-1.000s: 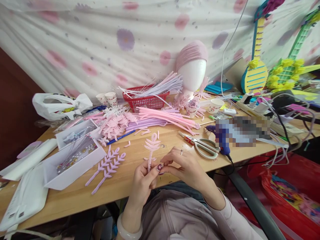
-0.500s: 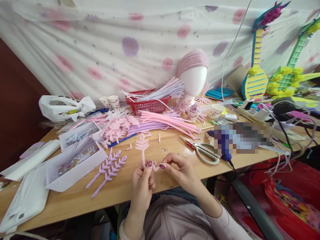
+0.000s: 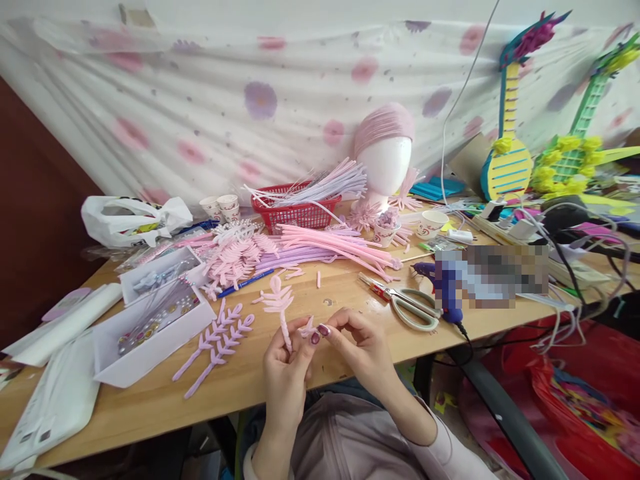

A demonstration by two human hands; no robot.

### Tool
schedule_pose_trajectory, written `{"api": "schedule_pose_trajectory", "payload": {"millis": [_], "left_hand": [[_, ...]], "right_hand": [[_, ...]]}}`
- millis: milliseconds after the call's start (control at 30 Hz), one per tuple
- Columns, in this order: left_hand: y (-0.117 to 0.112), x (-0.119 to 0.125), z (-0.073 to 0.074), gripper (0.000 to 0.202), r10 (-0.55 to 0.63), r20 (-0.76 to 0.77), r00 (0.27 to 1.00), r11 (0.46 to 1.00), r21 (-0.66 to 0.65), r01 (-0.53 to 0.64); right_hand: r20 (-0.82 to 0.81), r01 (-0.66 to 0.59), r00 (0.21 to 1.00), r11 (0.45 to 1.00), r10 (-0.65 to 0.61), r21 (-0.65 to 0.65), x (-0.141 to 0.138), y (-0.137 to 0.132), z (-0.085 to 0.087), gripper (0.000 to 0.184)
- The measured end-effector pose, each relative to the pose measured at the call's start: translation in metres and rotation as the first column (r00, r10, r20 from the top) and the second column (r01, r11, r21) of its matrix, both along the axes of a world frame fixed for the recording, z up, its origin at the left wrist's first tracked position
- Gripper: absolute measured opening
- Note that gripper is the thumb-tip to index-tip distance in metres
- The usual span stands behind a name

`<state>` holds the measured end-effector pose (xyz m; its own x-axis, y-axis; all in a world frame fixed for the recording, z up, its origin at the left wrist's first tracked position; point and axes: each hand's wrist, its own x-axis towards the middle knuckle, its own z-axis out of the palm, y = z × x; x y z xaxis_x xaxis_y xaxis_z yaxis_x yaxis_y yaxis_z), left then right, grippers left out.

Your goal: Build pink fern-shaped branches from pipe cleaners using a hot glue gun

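Observation:
Between the fingers of my left hand (image 3: 289,363) is the stem of a pink pipe cleaner sprig (image 3: 278,298), its leaves pointing up and slightly left. Small bent pink pipe cleaner pieces (image 3: 306,327) stick out at the thumb of that hand. My right hand (image 3: 357,343) pinches at the right end of these pieces, its thumb touching my left thumb. On the table to the left lie two lilac pipe cleaner sprigs (image 3: 220,347). A short pink pipe cleaner piece (image 3: 319,279) rests beyond my hands.
Scissors (image 3: 407,305) and a purple glue gun (image 3: 450,293) lie to the right. Pink pipe cleaners (image 3: 340,243) lie before a red basket (image 3: 300,215). White boxes (image 3: 150,333) with beads stand left. Behind is a foam head (image 3: 387,160).
The sprig has tilted left in my left hand. My left thumb has shifted right to meet my right thumb, and the small bent pieces now point up between them.

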<state>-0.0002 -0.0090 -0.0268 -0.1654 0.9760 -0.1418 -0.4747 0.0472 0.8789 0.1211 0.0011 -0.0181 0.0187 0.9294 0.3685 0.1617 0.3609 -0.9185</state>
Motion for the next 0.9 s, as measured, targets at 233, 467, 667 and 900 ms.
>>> {"api": "schedule_pose_trajectory", "payload": {"millis": [233, 467, 667, 900], "left_hand": [[0.0, -0.003, -0.017, 0.039, 0.032, -0.107, 0.994, 0.999, 0.03, -0.029], [0.0, -0.002, -0.02, 0.043, 0.092, -0.062, 0.994, 0.995, 0.047, -0.089], [0.001, -0.002, -0.021, 0.04, 0.079, -0.066, 0.995, 0.996, 0.049, -0.075], [0.001, -0.002, -0.018, 0.039, 0.072, -0.017, 0.997, 0.997, 0.016, -0.072]], "right_hand": [[-0.012, 0.016, 1.0, 0.999, -0.017, -0.029, -0.009, -0.004, -0.001, 0.024], [-0.045, 0.036, 0.998, 0.995, -0.04, -0.091, -0.011, -0.007, 0.001, 0.028], [-0.181, -0.055, 0.983, 0.982, 0.022, -0.18, -0.014, -0.009, 0.001, 0.031], [-0.22, -0.076, 0.975, 0.972, 0.026, -0.224, -0.015, -0.009, 0.006, 0.035]]}}
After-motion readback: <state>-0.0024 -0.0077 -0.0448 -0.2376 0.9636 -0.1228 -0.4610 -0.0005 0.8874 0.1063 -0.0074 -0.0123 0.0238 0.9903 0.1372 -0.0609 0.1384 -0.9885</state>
